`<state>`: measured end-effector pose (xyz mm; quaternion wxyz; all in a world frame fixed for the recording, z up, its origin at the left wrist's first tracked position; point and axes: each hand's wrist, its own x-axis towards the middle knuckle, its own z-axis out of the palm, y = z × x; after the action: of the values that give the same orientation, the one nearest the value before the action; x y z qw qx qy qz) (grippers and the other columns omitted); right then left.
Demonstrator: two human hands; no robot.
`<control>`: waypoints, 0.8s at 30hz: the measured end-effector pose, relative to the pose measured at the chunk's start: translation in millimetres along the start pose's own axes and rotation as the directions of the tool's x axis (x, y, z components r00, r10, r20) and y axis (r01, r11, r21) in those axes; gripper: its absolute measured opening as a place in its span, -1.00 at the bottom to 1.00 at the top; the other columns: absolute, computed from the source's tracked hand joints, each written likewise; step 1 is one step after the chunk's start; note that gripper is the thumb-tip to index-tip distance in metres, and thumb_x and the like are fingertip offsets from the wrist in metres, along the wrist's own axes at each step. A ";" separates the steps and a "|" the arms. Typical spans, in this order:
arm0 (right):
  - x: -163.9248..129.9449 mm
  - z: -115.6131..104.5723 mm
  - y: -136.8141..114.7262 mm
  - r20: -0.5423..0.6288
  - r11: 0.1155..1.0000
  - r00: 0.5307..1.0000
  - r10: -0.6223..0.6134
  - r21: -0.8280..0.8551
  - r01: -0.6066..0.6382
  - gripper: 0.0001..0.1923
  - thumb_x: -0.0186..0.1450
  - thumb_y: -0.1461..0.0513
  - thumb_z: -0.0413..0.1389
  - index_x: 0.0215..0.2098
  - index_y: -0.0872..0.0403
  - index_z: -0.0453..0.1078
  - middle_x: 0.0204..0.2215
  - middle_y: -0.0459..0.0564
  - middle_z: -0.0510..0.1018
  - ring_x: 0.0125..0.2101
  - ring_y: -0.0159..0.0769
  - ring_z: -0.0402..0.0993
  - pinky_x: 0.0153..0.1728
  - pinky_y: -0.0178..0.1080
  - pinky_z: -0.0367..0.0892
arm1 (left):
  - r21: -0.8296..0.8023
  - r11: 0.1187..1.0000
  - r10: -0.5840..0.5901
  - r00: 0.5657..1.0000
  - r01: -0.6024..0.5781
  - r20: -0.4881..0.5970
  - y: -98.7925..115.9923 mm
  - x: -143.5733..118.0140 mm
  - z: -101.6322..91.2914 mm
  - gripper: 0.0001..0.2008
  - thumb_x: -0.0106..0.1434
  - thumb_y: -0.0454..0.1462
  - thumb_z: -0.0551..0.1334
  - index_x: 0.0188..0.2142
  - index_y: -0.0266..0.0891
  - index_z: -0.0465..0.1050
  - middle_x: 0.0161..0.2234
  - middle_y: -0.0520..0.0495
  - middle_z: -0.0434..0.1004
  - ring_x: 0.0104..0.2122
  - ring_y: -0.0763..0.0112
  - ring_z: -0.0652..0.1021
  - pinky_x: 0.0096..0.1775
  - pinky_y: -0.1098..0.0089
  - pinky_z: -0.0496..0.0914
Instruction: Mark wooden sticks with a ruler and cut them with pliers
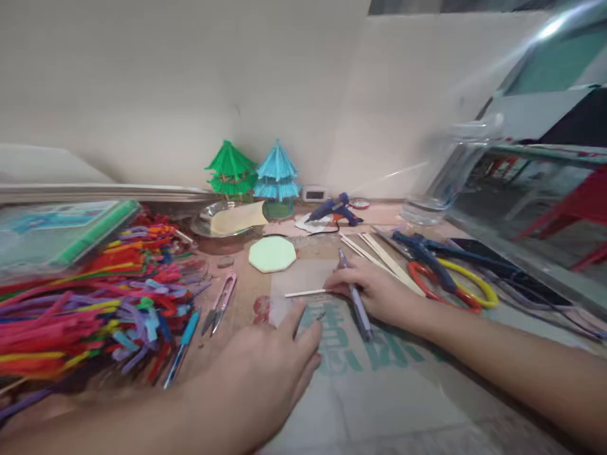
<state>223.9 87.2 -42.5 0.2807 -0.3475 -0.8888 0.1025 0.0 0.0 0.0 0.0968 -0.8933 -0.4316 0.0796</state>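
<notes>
Cluttered with craft supplies, the counter (237,303) is carrying a clear sheet (308,284) that the left hand (265,366) is pressing flat, fingers spread and gripping nothing. Curled around a pen (355,300), the right hand (374,291) is also pinching a thin stick (306,293) against the sheet. Marking looks underway; next, I judge, comes steadying the stick.

Both arms come in bare from the bottom edge, no sleeves showing, no watch or bracelet at either wrist. The left hand (265,363) is bare, no glove, no ring visible. The right hand (379,294) is the same: ungloved, fingers plain, nails short and unpainted.
</notes>
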 end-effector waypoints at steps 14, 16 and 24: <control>-4.5 -0.2 2.5 -0.002 0.999 0.999 -0.041 -0.004 0.041 -0.80 0.37 0.23 0.05 -0.20 0.06 0.53 -0.36 0.06 0.47 -0.31 -0.23 0.40 -0.30 -0.23 0.32 | 0.059 0.998 0.023 0.993 -0.030 0.117 5.8 1.6 -9.8 -0.58 0.15 -0.54 0.01 -0.08 -0.21 0.39 0.04 -0.28 0.49 -0.56 0.28 0.60 -0.54 0.23 0.52; -4.6 -0.4 2.4 -0.002 0.999 0.999 -0.052 0.002 0.052 -0.80 0.36 0.23 0.05 -0.20 0.05 0.54 -0.36 0.05 0.46 -0.31 -0.23 0.40 -0.30 -0.23 0.32 | 0.055 0.998 0.024 0.991 -0.031 0.134 6.9 3.0 -11.3 -0.59 0.15 -0.54 0.02 -0.07 -0.22 0.39 0.08 -0.31 0.46 -0.54 0.29 0.61 -0.54 0.27 0.52; -4.0 -1.6 2.7 -0.009 0.997 0.997 -0.071 0.005 0.071 -0.81 0.36 0.25 0.05 -0.24 0.03 0.53 -0.40 0.01 0.46 -0.35 -0.28 0.41 -0.33 -0.26 0.31 | 0.075 0.997 -0.002 0.993 -0.007 0.121 9.2 2.0 -5.5 -0.46 0.16 -0.55 0.02 0.11 -0.23 0.32 0.18 -0.35 0.37 -0.54 0.29 0.62 -0.57 0.30 0.52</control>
<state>228.7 86.4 -43.9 0.2889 -0.3154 -0.8991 0.0933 9.5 -4.6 3.0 0.1038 -0.8832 -0.4322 0.1497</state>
